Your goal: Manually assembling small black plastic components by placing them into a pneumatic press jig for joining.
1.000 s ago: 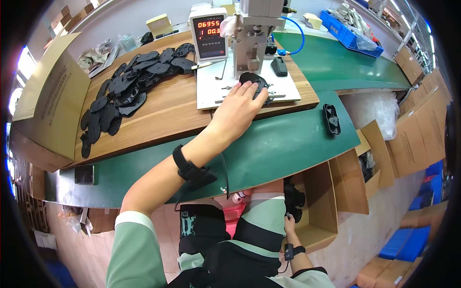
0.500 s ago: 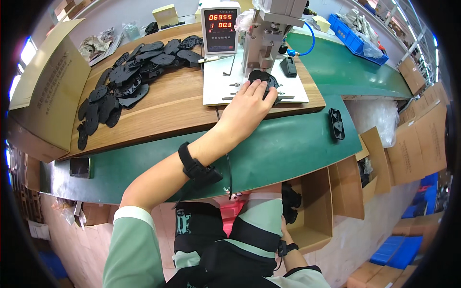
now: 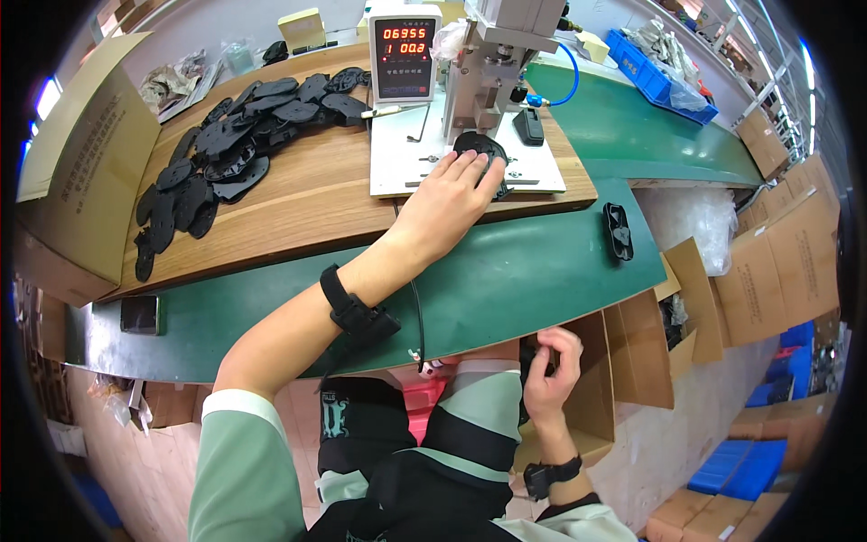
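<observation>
My left hand (image 3: pixel 449 200) reaches across the bench with its fingers stretched out, the tips lying on a black plastic piece (image 3: pixel 479 144). This piece sits on the white base plate (image 3: pixel 397 176) of a metal press (image 3: pixel 479 90), below its head, and my fingers partly cover it. My right hand (image 3: pixel 553 375) is raised at the bench's front edge, over an open cardboard box (image 3: pixel 591 379). Its fingers are loosely curled with the thumb apart, and nothing shows between them. Dark items in that box are mostly hidden behind the hand.
Several flat black plastic pieces (image 3: pixel 221 149) lie heaped on the wooden board (image 3: pixel 298 203). A display unit (image 3: pixel 405 59) with red digits stands beside the press. One black part (image 3: pixel 618 232) lies on the green bench (image 3: pixel 506 271) at right, a phone (image 3: pixel 140 314) at left. Cartons (image 3: pixel 781 262) flank the right side.
My right hand has risen out of the cardboard box to the bench edge. My left hand stays on the black piece. The whole view has shifted slightly.
</observation>
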`<action>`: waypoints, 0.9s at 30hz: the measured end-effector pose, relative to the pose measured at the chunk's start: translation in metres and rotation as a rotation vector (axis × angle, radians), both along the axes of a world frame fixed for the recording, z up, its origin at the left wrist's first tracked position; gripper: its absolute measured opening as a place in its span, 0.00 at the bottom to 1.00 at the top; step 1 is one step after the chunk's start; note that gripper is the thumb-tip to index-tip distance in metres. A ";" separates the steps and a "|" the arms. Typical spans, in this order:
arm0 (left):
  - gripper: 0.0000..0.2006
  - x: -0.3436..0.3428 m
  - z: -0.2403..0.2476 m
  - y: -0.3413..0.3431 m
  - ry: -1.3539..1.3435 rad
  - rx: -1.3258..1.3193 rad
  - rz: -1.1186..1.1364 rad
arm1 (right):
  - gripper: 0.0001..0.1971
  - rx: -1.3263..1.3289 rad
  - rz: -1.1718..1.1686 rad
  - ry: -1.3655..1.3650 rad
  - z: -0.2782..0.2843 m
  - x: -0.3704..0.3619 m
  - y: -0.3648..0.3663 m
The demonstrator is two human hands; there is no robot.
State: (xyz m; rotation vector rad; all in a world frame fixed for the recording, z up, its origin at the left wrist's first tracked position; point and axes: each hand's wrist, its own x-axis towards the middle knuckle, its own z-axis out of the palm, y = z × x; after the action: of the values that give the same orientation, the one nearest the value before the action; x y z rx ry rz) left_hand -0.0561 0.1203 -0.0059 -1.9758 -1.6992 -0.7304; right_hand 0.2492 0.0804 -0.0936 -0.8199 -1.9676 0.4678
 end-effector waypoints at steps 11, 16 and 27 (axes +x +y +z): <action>0.29 -0.001 -0.001 0.003 -0.207 0.008 -0.044 | 0.38 0.373 0.076 -0.303 0.094 -0.167 0.112; 0.28 -0.003 -0.005 0.002 -0.180 0.048 -0.002 | 0.24 0.413 0.009 -0.359 0.094 -0.183 0.123; 0.26 -0.071 -0.006 -0.070 -0.067 0.267 0.257 | 0.18 0.444 0.104 -0.313 0.101 -0.174 0.125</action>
State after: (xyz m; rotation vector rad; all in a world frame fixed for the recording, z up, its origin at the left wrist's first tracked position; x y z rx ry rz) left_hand -0.1270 0.0499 -0.0120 -1.5357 -1.7490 -0.8845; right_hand 0.0755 0.2057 0.0073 -0.5299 -2.2934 -0.0511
